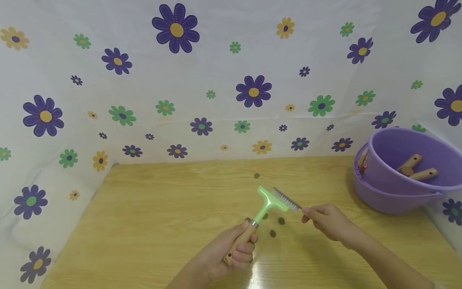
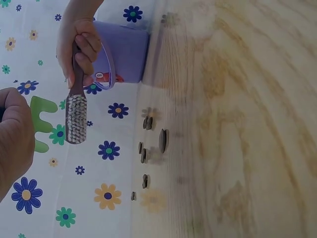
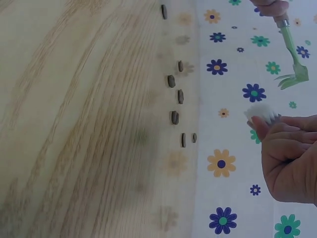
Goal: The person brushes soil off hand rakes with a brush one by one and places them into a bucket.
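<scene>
My left hand [image 1: 234, 249] grips the wooden handle of a green garden hand rake [image 1: 268, 202], its head raised above the table. In the left wrist view the rake's prongs [image 2: 43, 119] show past the hand. My right hand [image 1: 332, 226] holds a brush [image 1: 285, 197] with a dark brown handle and white bristles [image 2: 77, 119]. The bristles are at the rake's head in the head view; whether they touch it I cannot tell. Below the tools several small dark brown lumps [image 1: 281, 221] lie on the tabletop.
A purple bucket [image 1: 391, 200] stands at the back right of the wooden table [image 1: 162, 216], with wooden-handled tools [image 1: 424, 174] inside. A white cloth [image 1: 216, 68] printed with flowers hangs behind the table and along its sides.
</scene>
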Motion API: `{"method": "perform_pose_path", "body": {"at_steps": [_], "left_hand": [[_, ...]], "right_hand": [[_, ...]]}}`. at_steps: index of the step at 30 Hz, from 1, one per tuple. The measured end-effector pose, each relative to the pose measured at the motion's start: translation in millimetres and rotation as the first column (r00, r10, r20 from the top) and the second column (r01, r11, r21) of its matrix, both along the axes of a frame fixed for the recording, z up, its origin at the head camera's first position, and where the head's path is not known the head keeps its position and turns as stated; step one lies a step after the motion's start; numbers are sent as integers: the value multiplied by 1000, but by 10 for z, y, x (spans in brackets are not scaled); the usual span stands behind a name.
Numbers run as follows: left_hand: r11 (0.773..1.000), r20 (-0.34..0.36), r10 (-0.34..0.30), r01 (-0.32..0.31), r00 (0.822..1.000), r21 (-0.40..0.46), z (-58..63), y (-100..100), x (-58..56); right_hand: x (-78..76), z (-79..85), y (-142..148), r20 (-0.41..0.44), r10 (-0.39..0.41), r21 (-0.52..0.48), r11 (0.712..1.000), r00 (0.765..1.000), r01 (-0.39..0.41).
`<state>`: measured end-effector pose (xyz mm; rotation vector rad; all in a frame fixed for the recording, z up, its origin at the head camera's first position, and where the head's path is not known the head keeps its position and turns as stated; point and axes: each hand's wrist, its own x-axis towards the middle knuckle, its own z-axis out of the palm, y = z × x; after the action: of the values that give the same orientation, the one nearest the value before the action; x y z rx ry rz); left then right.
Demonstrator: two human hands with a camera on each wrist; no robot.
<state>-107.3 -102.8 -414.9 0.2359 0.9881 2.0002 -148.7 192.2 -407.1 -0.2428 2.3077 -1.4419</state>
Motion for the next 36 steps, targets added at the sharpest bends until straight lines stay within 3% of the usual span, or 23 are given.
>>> {"method": "perform_pose_path", "body": {"at_steps": [6, 10, 12, 15, 20, 21, 23, 25, 27, 28, 30, 31, 36], "left_hand": [[1000, 12, -7, 7, 1000, 19, 36, 11, -55], [999, 26, -6, 5, 1000, 43, 79, 54, -124], [997, 53, -9, 5, 999, 74, 105, 83, -170], [993, 81, -17, 8, 997, 116, 144, 139, -242], [994, 89, -26, 16, 996, 112, 193, 274, -372], [994, 91, -26, 17, 996, 106, 201, 309, -401], [995, 98, -25, 15, 995, 94, 210, 387, -458], [996, 104, -31, 22, 994, 85, 223, 474, -515], [996, 105, -50, 41, 993, 82, 233, 572, -574], [995, 107, -62, 53, 992, 80, 240, 622, -601], [994, 106, -82, 74, 991, 76, 250, 726, -655], [994, 102, -89, 82, 991, 71, 255, 777, -682], [995, 108, -95, 91, 990, 35, 261, 1031, -804]], "right_hand": [[49, -34, 23, -138, -37, 138, 989, 990, 56], [118, -76, 65, -269, -13, 264, 961, 963, 87], [147, -93, 89, -354, 14, 353, 928, 935, 119], [188, -134, 145, -488, 77, 471, 862, 869, 189], [273, -205, 313, -616, 153, 554, 782, 773, 286], [283, -228, 363, -647, 176, 556, 775, 742, 300], [291, -289, 466, -724, 230, 548, 765, 650, 339], [271, -365, 575, -814, 300, 516, 767, 497, 382], [256, -440, 682, -865, 336, 478, 780, 374, 405], [252, -472, 735, -879, 347, 463, 782, 327, 417], [259, -527, 840, -892, 352, 445, 787, 282, 427], [274, -552, 893, -892, 346, 445, 787, 292, 427], [415, -640, 1174, -860, 319, 487, 747, 398, 452]]}}
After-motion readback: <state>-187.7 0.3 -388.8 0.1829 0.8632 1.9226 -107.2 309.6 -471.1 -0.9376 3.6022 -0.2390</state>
